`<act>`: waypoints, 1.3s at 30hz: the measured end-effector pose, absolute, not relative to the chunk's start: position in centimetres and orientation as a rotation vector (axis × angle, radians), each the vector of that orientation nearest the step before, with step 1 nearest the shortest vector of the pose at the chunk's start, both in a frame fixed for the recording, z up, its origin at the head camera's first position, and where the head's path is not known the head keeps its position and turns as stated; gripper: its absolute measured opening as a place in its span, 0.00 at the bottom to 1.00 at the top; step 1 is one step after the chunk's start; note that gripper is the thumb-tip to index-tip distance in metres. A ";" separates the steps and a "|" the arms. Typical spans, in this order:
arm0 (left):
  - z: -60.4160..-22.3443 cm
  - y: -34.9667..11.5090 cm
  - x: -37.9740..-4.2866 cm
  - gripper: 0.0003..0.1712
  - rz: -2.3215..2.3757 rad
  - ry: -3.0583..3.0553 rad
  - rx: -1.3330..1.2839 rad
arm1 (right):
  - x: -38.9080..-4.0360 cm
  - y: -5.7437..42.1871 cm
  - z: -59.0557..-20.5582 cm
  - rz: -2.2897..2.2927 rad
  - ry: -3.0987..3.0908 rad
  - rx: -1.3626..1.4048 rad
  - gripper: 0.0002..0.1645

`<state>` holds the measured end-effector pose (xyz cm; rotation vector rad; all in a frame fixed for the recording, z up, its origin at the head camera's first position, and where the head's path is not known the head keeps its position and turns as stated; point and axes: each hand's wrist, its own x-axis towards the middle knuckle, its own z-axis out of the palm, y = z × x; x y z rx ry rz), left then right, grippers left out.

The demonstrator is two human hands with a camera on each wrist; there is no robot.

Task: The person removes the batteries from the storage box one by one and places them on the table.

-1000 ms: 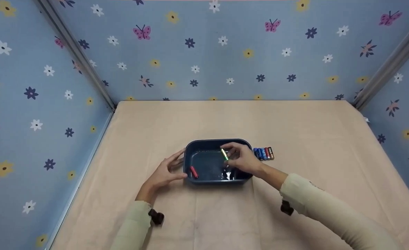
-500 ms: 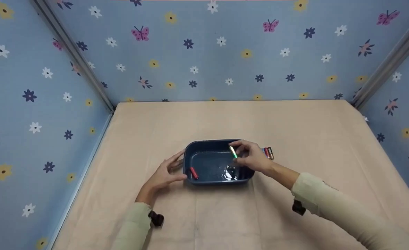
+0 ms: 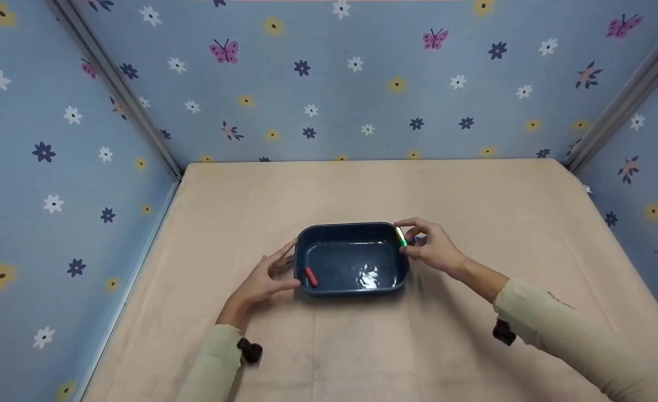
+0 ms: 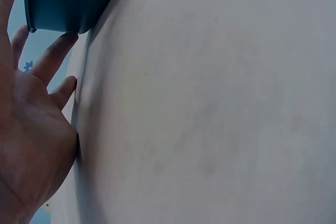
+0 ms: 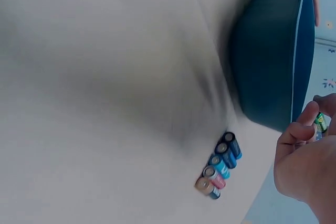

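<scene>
A dark blue rectangular bin [image 3: 351,291] stands on the table, with a red battery [image 3: 311,277] lying inside near its left end. My left hand [image 3: 260,282] rests against the bin's left end, fingers and thumb spread and fairly straight. Over the bin's right rim, my right hand [image 3: 436,247] pinches a green and gold battery [image 3: 400,236] between thumb and fingertips. On the table just outside the bin's right end, a row of several batteries [image 5: 219,166] lies side by side in the right wrist view. In the head view the right hand mostly hides that row.
A pale beige cloth [image 3: 250,201] covers the table. Blue flowered panels [image 3: 356,84] enclose the back and both sides, with grey metal posts [image 3: 133,95] at the corners. A small black device is strapped at each wrist.
My right hand has moved right with the green battery, from above the bin's interior to its right rim. The left hand and the red battery have stayed in place.
</scene>
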<state>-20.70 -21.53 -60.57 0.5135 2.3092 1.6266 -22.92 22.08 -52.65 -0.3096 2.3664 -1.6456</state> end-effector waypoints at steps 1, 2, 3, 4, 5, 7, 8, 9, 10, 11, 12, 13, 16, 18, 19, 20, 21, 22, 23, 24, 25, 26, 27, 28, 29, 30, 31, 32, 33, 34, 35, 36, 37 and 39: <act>-60.6 -21.5 -20.7 0.57 1.614 2.323 0.516 | -23.0 22.5 -52.6 -1.651 2.364 -0.301 0.38; -60.5 -21.5 -20.7 0.57 1.608 2.331 0.514 | -23.0 22.9 -52.6 -1.655 2.365 -0.295 0.38; -60.6 -21.6 -20.7 0.57 1.603 2.338 0.515 | -23.0 23.4 -52.6 -1.660 2.368 -0.289 0.39; -60.6 -21.5 -20.7 0.57 1.603 2.341 0.517 | -23.0 23.8 -52.6 -1.664 2.371 -0.280 0.39; -60.6 -21.5 -20.7 0.57 1.606 2.342 0.518 | -23.0 24.3 -52.6 -1.666 2.377 -0.272 0.39; -60.7 -21.6 -20.7 0.57 1.612 2.349 0.515 | -22.9 25.3 -52.7 -1.657 2.395 -0.254 0.39; -60.7 -21.6 -20.7 0.57 1.625 2.342 0.517 | -22.9 25.8 -52.7 -1.647 2.403 -0.243 0.39; -60.7 -21.5 -20.7 0.57 1.635 2.338 0.520 | -22.8 26.3 -52.7 -1.640 2.410 -0.231 0.40; -60.6 -21.5 -20.6 0.57 1.644 2.332 0.517 | -22.8 26.8 -52.7 -1.628 2.421 -0.222 0.40; -60.6 -21.5 -20.6 0.56 1.653 2.327 0.513 | -22.8 27.3 -52.7 -1.617 2.434 -0.212 0.39; -60.5 -21.5 -20.5 0.56 1.659 2.325 0.512 | -22.8 27.8 -52.7 -1.604 2.448 -0.206 0.39; -60.5 -21.5 -20.5 0.56 1.669 2.316 0.509 | -22.8 28.3 -52.7 -1.591 2.464 -0.199 0.39; -60.4 -21.4 -20.4 0.55 1.697 2.287 0.499 | -22.9 29.8 -52.9 -1.541 2.526 -0.194 0.38; -60.3 -21.4 -20.4 0.55 1.696 2.283 0.501 | -23.0 30.7 -53.1 -1.502 2.566 -0.181 0.38; -60.2 -21.3 -20.4 0.54 1.694 2.281 0.495 | -23.1 31.1 -53.1 -1.482 2.583 -0.171 0.37; -60.2 -21.3 -20.4 0.54 1.689 2.284 0.488 | -23.1 31.5 -53.2 -1.461 2.597 -0.163 0.37; -60.2 -21.3 -20.3 0.53 1.677 2.295 0.480 | -23.2 31.9 -53.3 -1.445 2.608 -0.154 0.37; -60.2 -21.3 -20.3 0.53 1.666 2.307 0.472 | -23.3 32.2 -53.4 -1.429 2.618 -0.147 0.37; -60.2 -21.3 -20.3 0.53 1.658 2.317 0.460 | -23.4 32.5 -53.4 -1.418 2.624 -0.139 0.37; -60.2 -21.3 -20.3 0.53 1.652 2.325 0.452 | -23.4 32.7 -53.5 -1.409 2.628 -0.135 0.38; -60.2 -21.3 -20.3 0.53 1.654 2.327 0.447 | -23.5 32.9 -53.5 -1.403 2.629 -0.133 0.38; -60.2 -21.3 -20.3 0.53 1.658 2.328 0.446 | -23.6 33.0 -53.6 -1.397 2.632 -0.131 0.38; -60.2 -21.3 -20.3 0.53 1.662 2.327 0.452 | -23.7 33.1 -53.6 -1.396 2.633 -0.129 0.38; -60.2 -21.2 -20.3 0.53 1.671 2.321 0.460 | -23.7 33.2 -53.7 -1.397 2.631 -0.127 0.38; -60.2 -21.2 -20.3 0.52 1.676 2.318 0.469 | -23.8 33.3 -53.8 -1.398 2.626 -0.123 0.38; -60.2 -21.2 -20.3 0.52 1.685 2.313 0.480 | -23.9 33.4 -53.9 -1.398 2.621 -0.120 0.38; -60.1 -21.2 -20.3 0.52 1.695 2.306 0.489 | -23.9 33.4 -54.0 -1.399 2.615 -0.120 0.38; -60.1 -21.2 -20.3 0.52 1.703 2.301 0.494 | -24.0 33.4 -54.1 -1.397 2.608 -0.120 0.38; -60.1 -21.2 -20.3 0.52 1.709 2.298 0.502 | -24.1 33.4 -54.3 -1.397 2.598 -0.120 0.38; -60.1 -21.2 -20.3 0.52 1.713 2.294 0.509 | -24.1 33.4 -54.4 -1.394 2.588 -0.118 0.39; -60.1 -21.2 -20.4 0.52 1.715 2.291 0.514 | -24.2 33.4 -54.5 -1.392 2.579 -0.118 0.39; -60.1 -21.3 -20.3 0.52 1.718 2.287 0.517 | -24.3 33.3 -54.6 -1.391 2.568 -0.119 0.39; -60.1 -21.3 -20.3 0.52 1.715 2.287 0.517 | -24.4 33.3 -54.8 -1.396 2.556 -0.118 0.39; -60.1 -21.2 -20.4 0.52 1.715 2.282 0.513 | -24.7 33.3 -55.0 -1.405 2.535 -0.127 0.39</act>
